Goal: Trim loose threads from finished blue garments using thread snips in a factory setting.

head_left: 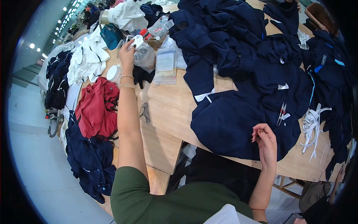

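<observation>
My left hand point(127, 56) is stretched far forward, with its fingers closed on a small white object point(137, 41) whose kind I cannot make out. Just below that object is a clear plastic container or bag point(145, 59). Over a large dark navy garment point(231, 123) hovers my right hand point(265, 143), its fingers loosely bent and apart, nothing visible in them. Beyond it, a pair of thread snips point(282, 112) with red on it lies on the navy cloth.
A wooden table point(164, 100) carries heaped navy garments point(220, 30), a red garment point(97, 108), white garments point(87, 59) and white strips point(311, 125). A plastic packet point(165, 67) and a round white lid point(113, 72) are near my left arm. Another person's arm point(317, 18) shows at far right.
</observation>
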`<state>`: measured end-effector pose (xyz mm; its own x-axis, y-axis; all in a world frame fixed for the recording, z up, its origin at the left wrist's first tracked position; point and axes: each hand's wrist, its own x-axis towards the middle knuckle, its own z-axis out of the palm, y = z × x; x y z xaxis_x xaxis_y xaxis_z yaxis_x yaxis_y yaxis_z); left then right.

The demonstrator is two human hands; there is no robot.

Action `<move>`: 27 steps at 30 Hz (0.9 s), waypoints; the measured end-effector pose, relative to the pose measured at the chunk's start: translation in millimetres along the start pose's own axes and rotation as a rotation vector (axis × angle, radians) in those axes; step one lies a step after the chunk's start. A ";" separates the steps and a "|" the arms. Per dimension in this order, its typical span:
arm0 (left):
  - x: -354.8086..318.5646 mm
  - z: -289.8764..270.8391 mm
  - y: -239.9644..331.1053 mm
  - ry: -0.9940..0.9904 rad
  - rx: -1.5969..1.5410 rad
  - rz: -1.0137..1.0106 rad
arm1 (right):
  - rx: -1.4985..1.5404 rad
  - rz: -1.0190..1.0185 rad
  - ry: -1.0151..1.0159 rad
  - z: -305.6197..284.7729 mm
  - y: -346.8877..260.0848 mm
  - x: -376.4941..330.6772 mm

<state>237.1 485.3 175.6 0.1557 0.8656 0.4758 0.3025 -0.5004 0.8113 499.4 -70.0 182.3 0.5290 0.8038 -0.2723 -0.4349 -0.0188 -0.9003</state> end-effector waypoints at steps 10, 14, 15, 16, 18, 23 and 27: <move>11.6 9.9 -18.1 -0.076 0.624 0.103 | -0.022 0.024 0.031 -6.6 6.3 0.7; 18.6 -13.8 -17.2 0.145 0.367 0.114 | -0.014 0.002 -0.039 4.2 2.6 5.6; 17.3 -2.4 -15.4 0.256 0.084 0.137 | -0.037 -0.004 -0.025 1.4 1.0 1.8; 13.2 9.2 -7.0 0.319 -0.107 0.061 | -0.034 0.000 0.000 1.3 0.6 0.3; 13.7 7.6 -2.2 0.358 -0.325 -0.043 | -0.032 -0.003 0.022 -2.3 1.9 -2.5; 0.4 3.2 0.3 0.231 -0.299 -0.242 | -0.015 0.030 0.052 -9.6 7.2 -5.9; 3.4 -4.8 -18.0 0.217 -0.245 -0.305 | -0.017 0.032 0.036 -9.0 5.5 -7.8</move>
<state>227.7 497.1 164.3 -0.1147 0.9636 0.2415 0.0682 -0.2349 0.9696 499.5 -81.7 176.5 0.5405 0.7809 -0.3131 -0.4398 -0.0551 -0.8964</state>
